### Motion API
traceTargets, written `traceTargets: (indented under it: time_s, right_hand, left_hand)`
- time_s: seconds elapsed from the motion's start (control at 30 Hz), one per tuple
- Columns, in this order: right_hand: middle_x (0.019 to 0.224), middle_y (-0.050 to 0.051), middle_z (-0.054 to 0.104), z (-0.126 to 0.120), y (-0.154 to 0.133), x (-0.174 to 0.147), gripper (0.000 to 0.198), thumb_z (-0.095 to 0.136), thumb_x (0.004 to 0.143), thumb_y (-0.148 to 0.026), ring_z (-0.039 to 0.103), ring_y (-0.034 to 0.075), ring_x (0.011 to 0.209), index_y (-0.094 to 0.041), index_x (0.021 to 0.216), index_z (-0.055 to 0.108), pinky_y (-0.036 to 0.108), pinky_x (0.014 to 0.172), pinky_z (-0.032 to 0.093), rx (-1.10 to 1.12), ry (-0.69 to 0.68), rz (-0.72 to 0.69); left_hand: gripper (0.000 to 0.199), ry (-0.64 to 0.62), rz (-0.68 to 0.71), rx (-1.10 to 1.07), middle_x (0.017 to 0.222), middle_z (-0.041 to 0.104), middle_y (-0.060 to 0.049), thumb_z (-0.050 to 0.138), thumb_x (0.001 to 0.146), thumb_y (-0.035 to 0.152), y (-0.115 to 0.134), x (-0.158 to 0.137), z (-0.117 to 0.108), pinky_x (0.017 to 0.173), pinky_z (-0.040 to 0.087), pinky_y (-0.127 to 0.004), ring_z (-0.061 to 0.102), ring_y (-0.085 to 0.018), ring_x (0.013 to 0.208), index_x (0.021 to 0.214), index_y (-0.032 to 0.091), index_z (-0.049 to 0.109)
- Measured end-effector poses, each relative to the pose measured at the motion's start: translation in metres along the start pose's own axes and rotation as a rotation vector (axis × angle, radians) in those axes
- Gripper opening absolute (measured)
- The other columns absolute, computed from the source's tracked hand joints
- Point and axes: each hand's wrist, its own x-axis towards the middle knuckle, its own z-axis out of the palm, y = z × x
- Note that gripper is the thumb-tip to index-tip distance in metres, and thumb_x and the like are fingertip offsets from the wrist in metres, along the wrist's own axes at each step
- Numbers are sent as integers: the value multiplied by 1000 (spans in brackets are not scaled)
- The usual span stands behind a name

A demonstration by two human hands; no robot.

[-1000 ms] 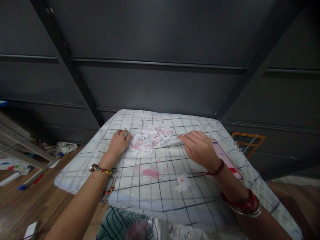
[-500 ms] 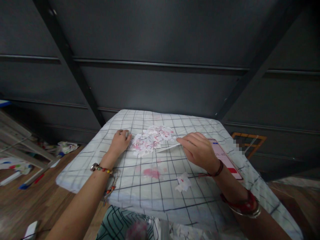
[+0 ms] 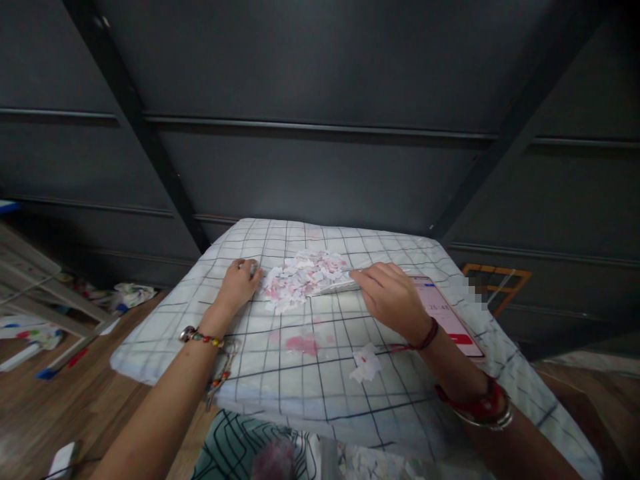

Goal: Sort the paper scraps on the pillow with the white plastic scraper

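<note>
A heap of torn white and pink paper scraps [image 3: 293,283] lies on the checked cloth. My right hand [image 3: 393,297] is closed on a thin, pale flat strip [image 3: 336,285], whose kind I cannot make out. The strip's far end meets the right side of the heap. At the heap's left edge, my left hand [image 3: 239,283] rests palm down, fingers bent and slightly apart from the thumb, with no held object visible. Nearer me are a pink patch [image 3: 303,345] and a small cluster of white scraps [image 3: 365,363].
A phone [image 3: 453,320] with a lit screen lies beyond my right wrist on the cloth-covered surface [image 3: 260,373]. Dark panels [image 3: 320,173] stand behind it. A bag of paper bits [image 3: 375,463] is at the near edge. A white ladder-like frame [image 3: 45,287] stands at left.
My right hand has shifted slightly left, bringing the strip against the heap and tilting its face more into view. My left hand has stayed nearly still.
</note>
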Motion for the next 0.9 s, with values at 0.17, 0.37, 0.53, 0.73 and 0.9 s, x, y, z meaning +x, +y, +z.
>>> traceTargets:
  time_s: [0.17, 0.37, 0.53, 0.73, 0.9]
  right_hand:
    - [68, 4, 62, -1, 1, 0, 26, 44, 82, -2, 48, 16, 68, -14, 86, 68, 30, 64, 34, 31, 50, -34]
    - [69, 3, 62, 0, 0, 0, 28, 42, 85, -5, 48, 16, 69, -16, 87, 67, 30, 65, 34, 9, 7, -19]
    - [67, 3, 61, -5, 1, 1, 27, 43, 83, -4, 47, 16, 68, -16, 84, 67, 30, 64, 34, 43, 44, -18]
    - [68, 3, 60, -3, 2, 0, 27, 44, 84, -5, 47, 16, 68, -17, 85, 68, 31, 64, 34, 26, -17, -2]
    - [67, 3, 60, -6, 3, 0, 26, 44, 83, -5, 47, 16, 68, -16, 86, 68, 31, 63, 34, 41, 21, -17]
  left_hand:
    - [38, -28, -22, -4, 110, 61, -18, 42, 85, 33, 1, 0, -1, 106, 39, -43, 51, -29, 117, 109, 11, 62]
    - [34, -14, -20, -4, 107, 62, -15, 44, 84, 31, 0, 1, 0, 106, 40, -43, 50, -29, 118, 107, 14, 62]
    - [33, -17, -10, -18, 107, 62, -15, 45, 84, 31, 2, 0, -3, 106, 40, -42, 51, -29, 117, 105, 15, 63]
    - [33, -16, -12, -20, 107, 63, -15, 46, 82, 29, 2, 0, -3, 104, 41, -44, 51, -29, 117, 106, 14, 63]
    - [36, -39, -15, 2, 108, 61, -15, 44, 83, 32, 0, 1, -1, 106, 40, -43, 49, -29, 119, 108, 14, 62]
